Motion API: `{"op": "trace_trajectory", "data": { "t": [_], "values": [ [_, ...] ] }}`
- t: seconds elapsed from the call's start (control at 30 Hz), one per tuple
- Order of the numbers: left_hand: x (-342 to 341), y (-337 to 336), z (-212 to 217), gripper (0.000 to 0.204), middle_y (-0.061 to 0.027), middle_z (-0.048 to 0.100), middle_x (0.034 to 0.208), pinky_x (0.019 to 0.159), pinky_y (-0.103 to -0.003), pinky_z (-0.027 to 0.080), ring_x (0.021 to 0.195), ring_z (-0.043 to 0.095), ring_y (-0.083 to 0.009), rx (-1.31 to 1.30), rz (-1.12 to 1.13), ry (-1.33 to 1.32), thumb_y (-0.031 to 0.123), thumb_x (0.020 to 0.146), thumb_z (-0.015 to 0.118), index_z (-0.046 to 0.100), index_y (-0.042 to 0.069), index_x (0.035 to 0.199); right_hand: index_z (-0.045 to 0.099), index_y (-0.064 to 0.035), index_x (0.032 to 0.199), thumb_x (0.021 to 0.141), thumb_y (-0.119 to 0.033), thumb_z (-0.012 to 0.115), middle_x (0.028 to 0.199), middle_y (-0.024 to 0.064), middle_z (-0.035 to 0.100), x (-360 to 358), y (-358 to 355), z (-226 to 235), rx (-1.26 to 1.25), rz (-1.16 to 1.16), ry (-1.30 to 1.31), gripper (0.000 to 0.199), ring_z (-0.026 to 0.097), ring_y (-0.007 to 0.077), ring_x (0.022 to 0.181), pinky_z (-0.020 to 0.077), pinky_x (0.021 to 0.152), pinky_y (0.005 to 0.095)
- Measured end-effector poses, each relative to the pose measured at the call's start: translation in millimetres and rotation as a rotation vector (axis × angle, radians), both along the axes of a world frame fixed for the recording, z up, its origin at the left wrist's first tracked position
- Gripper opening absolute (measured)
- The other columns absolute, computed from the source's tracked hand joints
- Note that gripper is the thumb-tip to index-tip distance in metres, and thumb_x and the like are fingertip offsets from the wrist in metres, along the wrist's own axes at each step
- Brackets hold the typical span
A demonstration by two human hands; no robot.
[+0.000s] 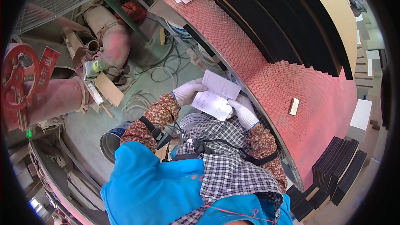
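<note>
Holds two white rectangular paper pages (221,84) between white-gloved left hand (188,92) and white-gloved right hand (245,111), both curled nearly closed on the edges, with red mesh-surfaced table (283,87) and small pale wood-coloured block (294,106) to the hands' right

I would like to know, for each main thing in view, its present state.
Paper leaves, held spread open
Left hand, gloved, gripping paper leaves
Right hand, gloved, gripping paper leaves
Large black panels, stacked
Wooden block, lying on red tabletop
Bucket, open-topped
Red handwheel, open or shut unclear
</note>
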State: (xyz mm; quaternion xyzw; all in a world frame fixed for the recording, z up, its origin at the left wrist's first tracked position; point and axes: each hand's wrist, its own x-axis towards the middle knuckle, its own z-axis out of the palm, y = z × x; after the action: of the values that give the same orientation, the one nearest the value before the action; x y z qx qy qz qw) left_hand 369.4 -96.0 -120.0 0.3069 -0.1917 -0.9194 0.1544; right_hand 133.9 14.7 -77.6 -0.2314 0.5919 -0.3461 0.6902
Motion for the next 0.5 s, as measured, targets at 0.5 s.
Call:
{"op": "trace_trajectory", "data": {
  "t": [0.5],
  "values": [
    [0, -8, 13, 0.047, -0.0122, 0.065, 0.126, 0.099, -0.034, 0.052, 0.114, 0.064, -0.0204, -0.055, -0.039, -0.211, 0.035, 0.102, 0.055, 0.058, 0.001, 0.134, 0.071, -0.0053, 0.095, 0.094, -0.004, 0.06, 0.095, 0.0023, 0.068, -1, 2, -20, -0.264, -0.029, 0.097, 0.011, 0.063, 0.0122, 0.094, 0.0504, 0.09, 0.0274]
  ]
}}
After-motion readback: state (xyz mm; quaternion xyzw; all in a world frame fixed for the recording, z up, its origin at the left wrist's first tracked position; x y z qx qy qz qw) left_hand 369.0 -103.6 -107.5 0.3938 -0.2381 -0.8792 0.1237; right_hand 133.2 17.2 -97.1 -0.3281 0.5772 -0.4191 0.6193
